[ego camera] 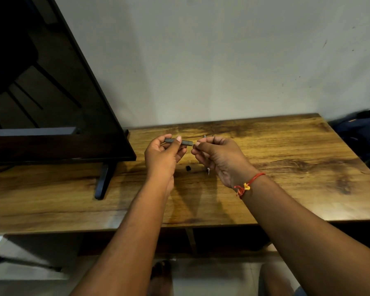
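My left hand (163,155) grips a slim dark grey bar-shaped handle (185,142), held level above the wooden table (286,167), thumb on top. My right hand (218,157) pinches something tiny at the handle's right end with thumb and forefinger; what it is I cannot make out. A thin metal bit (208,170) hangs from the lower fingers of my right hand, point down. A small black piece (188,168) lies on the table below my hands. Another small metal piece (205,136) shows just behind my right fingers.
A large black TV (51,92) stands at the left on a dark foot (104,180). A grey wall rises behind the table. A dark blue bag (363,133) sits beyond the table's right end. A red thread bracelet (247,184) circles my right wrist.
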